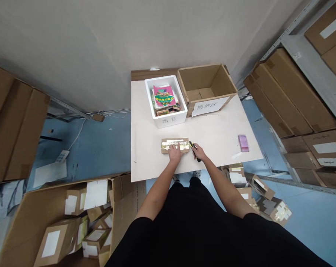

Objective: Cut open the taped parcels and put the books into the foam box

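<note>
A small cardboard box (pixel 164 145) with shiny tape along its top lies on the white table (pixel 148 159). My left hand (pixel 174 152) rests on the box's top near its front edge, fingers spread and pressing it rather than wrapped around it. In my right hand (pixel 199 151), closed around its handle, is a black and yellow utility knife (pixel 194 146). Its tip points at the right end of the box; whether the blade touches the cardboard I cannot tell.
Behind stand a white foam box (pixel 170 121) of colourful packets and an open labelled carton (pixel 211 107). A purple pack (pixel 243 143) lies at the right. A large carton (pixel 123 207) of parcels sits at lower left; shelving (pixel 309 48) with boxes flanks the right.
</note>
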Available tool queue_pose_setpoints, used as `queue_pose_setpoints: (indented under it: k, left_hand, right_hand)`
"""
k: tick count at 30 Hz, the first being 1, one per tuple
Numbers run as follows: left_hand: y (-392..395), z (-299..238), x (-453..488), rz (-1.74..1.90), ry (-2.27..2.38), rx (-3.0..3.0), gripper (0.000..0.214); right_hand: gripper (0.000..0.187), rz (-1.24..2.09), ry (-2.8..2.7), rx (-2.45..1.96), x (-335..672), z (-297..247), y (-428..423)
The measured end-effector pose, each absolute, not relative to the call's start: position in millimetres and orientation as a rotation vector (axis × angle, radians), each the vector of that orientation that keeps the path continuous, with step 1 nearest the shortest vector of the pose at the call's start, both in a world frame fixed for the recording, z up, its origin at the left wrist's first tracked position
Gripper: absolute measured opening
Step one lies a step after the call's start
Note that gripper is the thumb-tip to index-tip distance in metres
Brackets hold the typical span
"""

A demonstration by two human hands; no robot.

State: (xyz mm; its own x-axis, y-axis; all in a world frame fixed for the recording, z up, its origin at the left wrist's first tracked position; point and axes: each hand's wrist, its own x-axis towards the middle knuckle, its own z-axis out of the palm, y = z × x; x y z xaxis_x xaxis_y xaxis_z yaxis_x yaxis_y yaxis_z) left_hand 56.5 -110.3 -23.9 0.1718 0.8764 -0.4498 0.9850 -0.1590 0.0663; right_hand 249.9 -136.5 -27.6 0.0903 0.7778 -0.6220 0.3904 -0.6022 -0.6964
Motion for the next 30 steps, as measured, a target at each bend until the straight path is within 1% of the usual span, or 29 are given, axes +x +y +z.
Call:
queue_pose_setpoints:
  k: [8,13,16,18,20,22,24,25,26,28,29,30]
  left_hand:
    - [-103.7,-23.1,59.4,-0.475,1.769,2.09,0.087]
    - [-103.6,-19.1,60.4,-0.486,1.785,2.095,0.082]
    - [-104.6,-17.3,59.7,-0.474,1.779,2.111,0.079]
    - [-101.3,-15.6,57.5,-0.46,1.761,2.105,0.08]
    - [-93.2,-13.3,52.2,-0.446,1.721,2.086,0.078]
    - [-81.4,-11.2,42.7,-0.422,1.68,2.07,0.07]
    - [-68.5,-9.8,30.0,-0.368,1.684,2.078,0.064]
    - [-62.6,-9.5,23.3,-0.341,1.706,2.084,0.068]
    - [-57.5,-9.5,16.7,-0.324,1.729,2.088,0.076]
    - [-50.7,-9.5,5.1,-0.337,1.747,2.082,0.095]
    - [-49.5,-9.6,0.5,-0.355,1.742,2.077,0.098]
    - [-50.0,-9.6,-3.2,-0.366,1.739,2.068,0.096]
  right_hand:
    - [0.033,1.543,-1.3,-2.078,248.2,-16.0,-126.4]
    - [0.03,1.617,-1.314,-2.095,253.9,-4.8,-133.6]
    - [0.029,1.715,-1.349,-2.039,268.4,-1.0,-144.7]
    - [0.032,1.71,-1.346,-2.03,277.6,-1.4,-151.8]
    - [0.038,1.567,-1.273,-2.085,278.8,-5.2,-156.1]
    - [0.047,1.391,-1.197,-2.156,267.0,-12.6,-156.6]
    - [0.059,1.324,-1.143,-2.226,242.2,-22.9,-153.7]
    - [0.066,1.32,-1.098,-2.262,226.9,-28.4,-151.3]
    - [0.069,1.327,-1.017,-2.293,211.3,-33.6,-148.3]
    - [0.067,1.353,-0.828,-2.332,184.8,-41.5,-140.2]
    - [0.065,1.351,-0.759,-2.346,176.0,-43.7,-134.7]
    - [0.063,1.336,-0.726,-2.36,171.0,-44.6,-127.9]
